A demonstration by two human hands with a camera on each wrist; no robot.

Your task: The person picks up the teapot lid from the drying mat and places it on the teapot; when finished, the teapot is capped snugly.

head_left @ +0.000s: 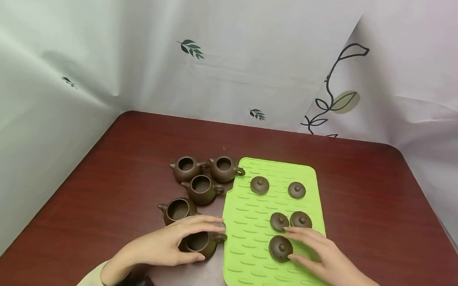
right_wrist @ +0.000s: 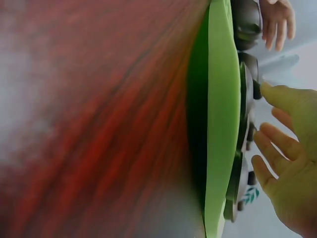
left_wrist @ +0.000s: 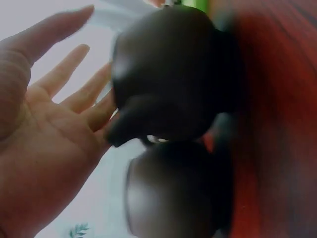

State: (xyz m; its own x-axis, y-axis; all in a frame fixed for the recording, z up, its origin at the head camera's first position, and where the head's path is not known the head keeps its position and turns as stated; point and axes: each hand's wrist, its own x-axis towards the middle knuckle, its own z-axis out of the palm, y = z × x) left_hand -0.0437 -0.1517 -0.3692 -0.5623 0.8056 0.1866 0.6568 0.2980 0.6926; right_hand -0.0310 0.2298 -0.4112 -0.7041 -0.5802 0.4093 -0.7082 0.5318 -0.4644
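My left hand [head_left: 168, 242] hovers around the nearest lidless brown teapot [head_left: 199, 245], with thumb and fingers spread on either side of it. In the left wrist view the fingers of this hand [left_wrist: 54, 111] look relaxed beside the dark teapot [left_wrist: 163, 69], without curling round it. Above the green mat, my right hand [head_left: 326, 258] reaches toward a round brown lid [head_left: 280, 248] with a knob. Its thumb and fingers are apart near that lid's right edge. Another lid [head_left: 279, 222] lies close to the fingertips. The right wrist view shows this hand [right_wrist: 292, 158] with spread fingers.
More lidless teapots [head_left: 201, 189] cluster on the dark red table [head_left: 92, 187], left of the bright green mat [head_left: 245, 262]. Farther up the mat lie other lids [head_left: 259, 185]. A black object [head_left: 133, 283] sits by the left wrist. White patterned cloth [head_left: 225, 81] surrounds the table.
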